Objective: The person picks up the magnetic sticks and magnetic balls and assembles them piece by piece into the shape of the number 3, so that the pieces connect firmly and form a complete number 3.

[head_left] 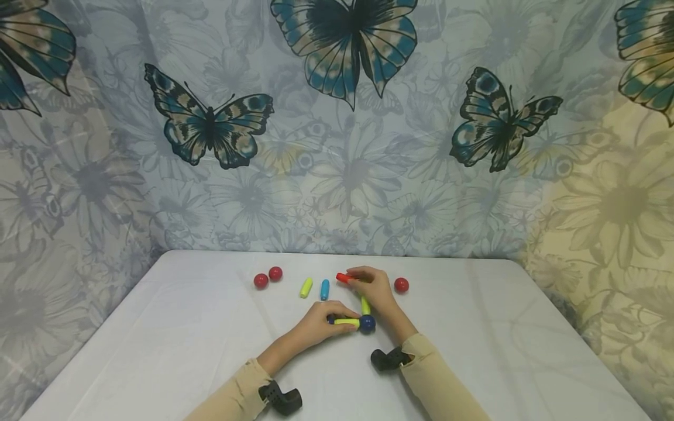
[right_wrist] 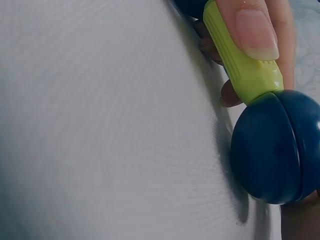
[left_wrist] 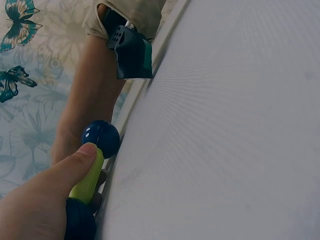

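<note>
My left hand (head_left: 317, 321) grips a yellow-green rod (head_left: 347, 321), its thumb laid along the rod in the left wrist view. One blue ball (head_left: 367, 324) sits on the rod's right end; the other blue ball (left_wrist: 81, 220) is partly hidden by the hand. Beyond the right-hand ball, another yellow-green rod (head_left: 365, 305) points away toward the back, partly under my right hand (head_left: 372, 287). The right hand pinches a red rod (head_left: 344, 278) between thumb and fingers. In the right wrist view the left thumb presses on the gripped rod beside a large blue ball (right_wrist: 272, 147).
Two red balls (head_left: 261, 281) lie at the back left. Between them and the hands are a loose yellow-green rod (head_left: 306, 287) and a light blue rod (head_left: 325, 289). Another red ball (head_left: 401, 285) is right of the right hand. A patterned cloth backdrop (head_left: 337, 199) rises behind the white table (head_left: 158, 351).
</note>
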### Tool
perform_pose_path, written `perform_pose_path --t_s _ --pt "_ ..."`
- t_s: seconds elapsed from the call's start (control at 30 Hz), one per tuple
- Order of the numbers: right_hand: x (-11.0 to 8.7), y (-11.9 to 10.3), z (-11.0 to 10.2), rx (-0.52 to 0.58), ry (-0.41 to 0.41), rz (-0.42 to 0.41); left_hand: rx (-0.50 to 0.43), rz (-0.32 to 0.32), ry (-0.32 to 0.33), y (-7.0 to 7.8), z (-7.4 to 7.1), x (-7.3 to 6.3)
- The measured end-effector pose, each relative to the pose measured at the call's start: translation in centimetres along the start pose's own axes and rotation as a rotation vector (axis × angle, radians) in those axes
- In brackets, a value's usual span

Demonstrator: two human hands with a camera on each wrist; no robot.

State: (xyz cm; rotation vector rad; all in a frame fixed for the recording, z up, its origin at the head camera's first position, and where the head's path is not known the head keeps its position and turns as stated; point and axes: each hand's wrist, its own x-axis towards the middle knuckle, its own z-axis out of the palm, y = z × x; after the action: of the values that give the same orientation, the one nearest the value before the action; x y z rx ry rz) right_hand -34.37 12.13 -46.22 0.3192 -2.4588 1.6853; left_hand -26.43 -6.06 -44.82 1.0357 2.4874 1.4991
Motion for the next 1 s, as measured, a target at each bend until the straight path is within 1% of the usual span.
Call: perform_pose_path --t_s 0.17,0.27,0.4,0.57,0.7,0.83,1.0 --pt "0.0 0.1 -0.1 0.051 0.023 -0.017 -0.003 0.004 0.008 -0.1 0.1 0.1" --pt "0.0 0.1 -0.2 0.08 0.049 -0.013 -0.001 0.004 0.017 -0.2 0.2 0.1" --pt "0.1 0.2 -0.2 0.098 0.09 0.042 0.004 -0.004 0.023 -0.4 0.3 0.1" --pt "0.3 0.6 -0.5 0.154 0.155 0.119 0.009 -0.011 0.023 -0.4 0.4 0.1" --pt "0.4 0.8 -0.8 0.188 0.205 0.15 0.015 -0.016 0.021 -0.4 0.4 0.1" --pt "0.2 0.8 -0.9 0.198 0.226 0.171 0.016 -0.022 0.021 -0.3 0.4 0.1" --pt "-0.1 0.6 -1.1 0.248 0.228 0.222 0.007 -0.025 0.019 -0.1 0.3 0.0"
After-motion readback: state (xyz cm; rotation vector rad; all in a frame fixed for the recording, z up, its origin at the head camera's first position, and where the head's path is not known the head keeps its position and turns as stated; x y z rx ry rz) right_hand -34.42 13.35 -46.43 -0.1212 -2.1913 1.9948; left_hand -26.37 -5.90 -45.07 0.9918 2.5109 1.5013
